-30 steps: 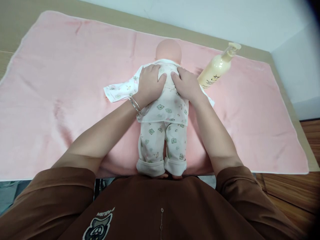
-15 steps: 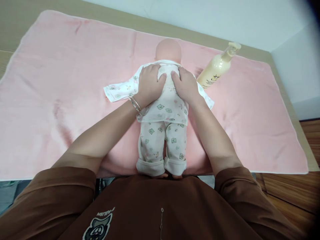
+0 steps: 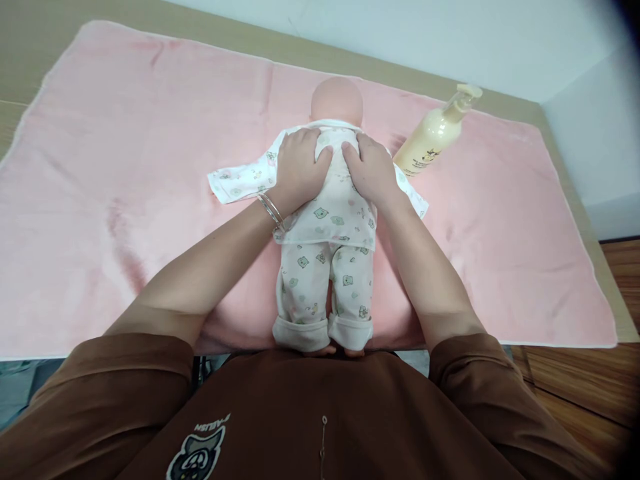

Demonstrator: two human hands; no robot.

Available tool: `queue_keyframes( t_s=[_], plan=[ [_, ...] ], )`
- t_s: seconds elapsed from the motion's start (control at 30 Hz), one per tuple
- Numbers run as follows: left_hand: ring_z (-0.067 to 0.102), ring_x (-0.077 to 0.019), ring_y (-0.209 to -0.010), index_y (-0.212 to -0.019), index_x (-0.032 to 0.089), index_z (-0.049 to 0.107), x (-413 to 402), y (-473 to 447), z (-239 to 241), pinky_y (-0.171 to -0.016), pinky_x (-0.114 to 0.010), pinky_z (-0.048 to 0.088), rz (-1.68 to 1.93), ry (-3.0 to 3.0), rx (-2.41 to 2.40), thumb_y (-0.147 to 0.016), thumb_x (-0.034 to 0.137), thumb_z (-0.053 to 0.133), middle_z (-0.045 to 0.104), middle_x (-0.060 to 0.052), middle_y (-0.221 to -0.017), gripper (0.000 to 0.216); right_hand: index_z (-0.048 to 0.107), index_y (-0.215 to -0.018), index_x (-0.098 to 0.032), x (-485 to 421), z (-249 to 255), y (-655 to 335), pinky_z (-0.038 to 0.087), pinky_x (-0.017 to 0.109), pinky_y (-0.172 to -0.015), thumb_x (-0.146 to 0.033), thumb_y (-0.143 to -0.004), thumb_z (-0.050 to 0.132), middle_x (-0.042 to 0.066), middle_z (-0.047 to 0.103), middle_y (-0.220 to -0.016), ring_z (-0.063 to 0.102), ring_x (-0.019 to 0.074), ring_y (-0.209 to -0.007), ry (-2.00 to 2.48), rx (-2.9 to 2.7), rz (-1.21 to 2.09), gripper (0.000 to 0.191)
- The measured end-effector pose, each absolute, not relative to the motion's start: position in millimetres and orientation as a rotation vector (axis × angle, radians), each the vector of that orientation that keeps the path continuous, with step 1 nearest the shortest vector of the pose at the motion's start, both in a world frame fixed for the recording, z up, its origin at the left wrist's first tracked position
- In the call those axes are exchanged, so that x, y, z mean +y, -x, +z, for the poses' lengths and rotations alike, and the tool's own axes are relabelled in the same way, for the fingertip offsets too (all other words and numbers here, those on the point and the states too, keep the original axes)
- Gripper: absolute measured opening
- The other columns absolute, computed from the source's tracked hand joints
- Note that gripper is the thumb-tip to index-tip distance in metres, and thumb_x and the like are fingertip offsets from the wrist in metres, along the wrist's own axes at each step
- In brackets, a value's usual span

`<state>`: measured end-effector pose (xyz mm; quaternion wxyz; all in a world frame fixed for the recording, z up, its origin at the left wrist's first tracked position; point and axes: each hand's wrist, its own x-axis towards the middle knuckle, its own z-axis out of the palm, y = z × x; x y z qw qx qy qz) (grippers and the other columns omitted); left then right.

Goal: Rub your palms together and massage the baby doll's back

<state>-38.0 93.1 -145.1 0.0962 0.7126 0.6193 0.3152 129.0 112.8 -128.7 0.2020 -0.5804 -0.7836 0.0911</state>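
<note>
A bald baby doll in a white printed shirt and cuffed trousers lies face down, its head away from me and its feet by my belly. My left hand is over its left shoulder and upper back, the thumb stretched along the cloth and the fingers bent over the shoulder. Mirroring it, my right hand grips the right shoulder, thumb on the back; the fingertips of both hands are hidden. One shirt sleeve spreads out to the left, while the other shows partly beyond my right forearm.
Beneath the doll, a pink blanket covers most of the wooden table. A cream-coloured pump bottle is on the blanket, right of the doll. A white wall rises behind the table, and a wooden surface shows at lower right.
</note>
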Motion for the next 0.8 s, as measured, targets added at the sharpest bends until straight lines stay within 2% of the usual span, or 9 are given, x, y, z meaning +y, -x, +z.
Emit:
queue_keyframes(
  t_s=[0.13, 0.27, 0.5, 0.67, 0.8],
  plan=[
    [0.049, -0.0252, -0.14, -0.144, 0.024, 0.053, 93.1, 38.4, -145.5, -0.125, -0.043, 0.036, 0.865, -2.13, 1.86, -0.106, 0.045, 0.032, 0.057, -0.009, -0.146, 0.049, 0.056, -0.134, -0.013, 113.5, -129.1, -129.2, 0.044, 0.051, -0.117, -0.055, -0.107, 0.025, 0.016, 0.06, -0.141, 0.057, 0.032, -0.133, 1.616, -2.187, 0.254, 0.059],
    [0.045, -0.0259, -0.144, -0.15, 0.021, 0.047, 93.5, 37.9, -145.2, -0.127, -0.041, 0.032, 0.777, -2.148, 1.875, -0.106, 0.048, 0.028, 0.051, -0.012, -0.152, 0.055, 0.056, -0.133, -0.013, 114.2, -130.1, -129.6, 0.042, 0.051, -0.118, -0.057, -0.106, 0.023, 0.016, 0.06, -0.141, 0.056, 0.0321, -0.135, 1.61, -2.187, 0.25, 0.061],
    [0.051, -0.0259, -0.138, -0.142, 0.022, 0.055, 92.3, 37.1, -144.0, -0.125, -0.043, 0.037, 0.877, -2.124, 1.848, -0.104, 0.04, 0.036, 0.058, -0.01, -0.145, 0.046, 0.052, -0.14, -0.012, 111.3, -127.4, -128.7, 0.042, 0.051, -0.119, -0.056, -0.107, 0.023, 0.017, 0.058, -0.144, 0.055, 0.032, -0.137, 1.626, -2.192, 0.272, 0.063],
    [0.055, -0.027, -0.134, -0.138, 0.024, 0.059, 95.7, 38.7, -148.8, -0.121, -0.047, 0.04, 0.984, -2.136, 1.819, -0.104, 0.043, 0.035, 0.062, -0.01, -0.14, 0.045, 0.054, -0.137, -0.011, 112.9, -128.6, -128.7, 0.043, 0.051, -0.117, -0.055, -0.107, 0.023, 0.018, 0.06, -0.141, 0.056, 0.0326, -0.134, 1.623, -2.192, 0.259, 0.061],
    [0.054, -0.0276, -0.134, -0.137, 0.025, 0.058, 92.9, 38.7, -145.5, -0.121, -0.049, 0.04, 0.919, -2.177, 1.82, -0.105, 0.044, 0.032, 0.062, -0.01, -0.138, 0.046, 0.053, -0.138, -0.012, 113.3, -129.4, -129.1, 0.043, 0.051, -0.117, -0.058, -0.106, 0.022, 0.017, 0.061, -0.14, 0.057, 0.0325, -0.134, 1.621, -2.196, 0.261, 0.064]
  ],
)
